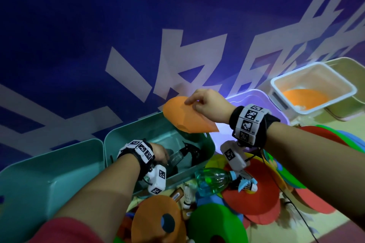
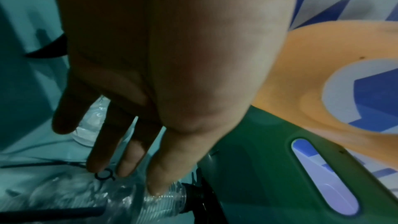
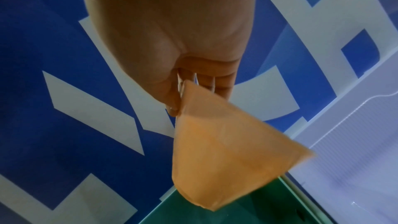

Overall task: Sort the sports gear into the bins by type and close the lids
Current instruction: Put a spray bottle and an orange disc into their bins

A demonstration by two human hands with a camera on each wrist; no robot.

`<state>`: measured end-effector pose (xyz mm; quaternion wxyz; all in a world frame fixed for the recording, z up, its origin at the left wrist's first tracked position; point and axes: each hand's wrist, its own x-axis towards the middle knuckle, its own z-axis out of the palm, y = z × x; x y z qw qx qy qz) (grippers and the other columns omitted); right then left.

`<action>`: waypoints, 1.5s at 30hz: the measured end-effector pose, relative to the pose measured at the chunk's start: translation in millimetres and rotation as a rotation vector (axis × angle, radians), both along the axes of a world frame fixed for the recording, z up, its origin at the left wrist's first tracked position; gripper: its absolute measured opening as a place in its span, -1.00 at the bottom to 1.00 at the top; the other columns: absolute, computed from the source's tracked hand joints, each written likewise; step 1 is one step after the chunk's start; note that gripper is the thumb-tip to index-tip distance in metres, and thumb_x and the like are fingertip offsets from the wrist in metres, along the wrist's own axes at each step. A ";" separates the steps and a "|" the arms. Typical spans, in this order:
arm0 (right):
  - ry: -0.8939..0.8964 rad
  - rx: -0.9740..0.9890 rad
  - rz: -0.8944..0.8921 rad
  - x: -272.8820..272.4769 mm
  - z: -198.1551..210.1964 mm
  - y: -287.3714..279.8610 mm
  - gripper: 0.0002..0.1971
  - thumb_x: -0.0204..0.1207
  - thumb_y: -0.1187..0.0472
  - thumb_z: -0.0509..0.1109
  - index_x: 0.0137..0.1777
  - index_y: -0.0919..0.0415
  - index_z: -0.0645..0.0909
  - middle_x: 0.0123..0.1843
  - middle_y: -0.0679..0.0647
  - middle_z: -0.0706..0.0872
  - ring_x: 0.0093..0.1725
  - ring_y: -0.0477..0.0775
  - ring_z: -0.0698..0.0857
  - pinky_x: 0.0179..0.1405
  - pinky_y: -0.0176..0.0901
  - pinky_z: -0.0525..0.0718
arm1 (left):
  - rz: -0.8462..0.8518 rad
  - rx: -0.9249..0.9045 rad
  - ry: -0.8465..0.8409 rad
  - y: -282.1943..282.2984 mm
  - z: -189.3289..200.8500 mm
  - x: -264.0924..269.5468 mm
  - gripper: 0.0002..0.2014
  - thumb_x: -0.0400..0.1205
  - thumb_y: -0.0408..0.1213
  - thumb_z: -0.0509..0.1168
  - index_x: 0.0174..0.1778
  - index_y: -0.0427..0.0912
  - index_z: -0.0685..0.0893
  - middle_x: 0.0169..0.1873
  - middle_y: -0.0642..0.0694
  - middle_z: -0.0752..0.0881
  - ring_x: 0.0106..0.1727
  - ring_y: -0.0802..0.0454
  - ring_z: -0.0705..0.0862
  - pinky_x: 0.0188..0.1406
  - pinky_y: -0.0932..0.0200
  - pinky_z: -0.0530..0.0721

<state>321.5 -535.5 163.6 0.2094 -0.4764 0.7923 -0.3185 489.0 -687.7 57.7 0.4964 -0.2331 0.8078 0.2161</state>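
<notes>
My right hand [image 1: 194,102] pinches the rim of an orange disc cone [image 1: 183,114] and holds it in the air over the far right corner of the green bin [image 1: 128,134]. In the right wrist view the thumb and fingers [image 3: 172,98] clamp the orange disc cone [image 3: 226,151]. My left hand [image 1: 161,155] is down inside the green bin, fingers straight, touching a clear bottle with a black cap [image 1: 175,159]. In the left wrist view the left hand [image 2: 120,168] spreads over that bottle [image 2: 163,200], with the thumb tip on its neck; the bin wall [image 2: 258,168] is beside it.
The green bin's open lid [image 1: 49,163] lies to its left. A purple bin [image 1: 246,96] and a white bin [image 1: 276,85] holding orange discs [image 1: 304,97] stand to the right. On the floor lie a green-tinted bottle [image 1: 213,179], red discs [image 1: 256,199], shuttlecocks [image 1: 187,197].
</notes>
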 end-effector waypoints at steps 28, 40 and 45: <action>0.029 -0.345 0.181 33.4 89.0 105.3 -0.61 0.43 0.55 0.26 0.03 0.15 0.80 0.07 0.03 0.80 -0.02 -0.06 0.69 0.14 -0.19 0.64 | 0.806 -0.346 1.176 135.3 173.2 33.2 -0.40 0.55 -0.26 0.38 0.53 -0.01 0.38 0.36 -0.06 0.50 0.29 -0.03 0.55 0.22 0.04 0.56; -0.035 -0.417 0.132 -37.5 94.0 296.4 -0.56 0.31 0.58 0.19 -0.27 -0.02 0.66 -0.23 -0.14 0.74 -0.05 0.03 0.75 0.08 0.02 0.71 | 0.858 -0.380 1.424 336.8 189.0 -39.2 -0.88 0.54 -0.44 0.24 -0.09 -0.19 0.63 -0.11 -0.20 0.67 -0.26 -0.01 0.55 -0.24 0.14 0.50; -0.073 -0.460 0.003 -90.0 90.5 361.2 -0.62 0.28 0.60 0.21 -0.20 0.05 0.53 -0.23 -0.03 0.71 -0.15 0.01 0.73 -0.04 -0.09 0.69 | 0.763 -0.275 1.446 381.2 187.2 -96.1 -0.89 0.55 -0.46 0.25 -0.13 -0.21 0.65 -0.09 -0.25 0.67 -0.17 -0.09 0.60 -0.08 0.07 0.59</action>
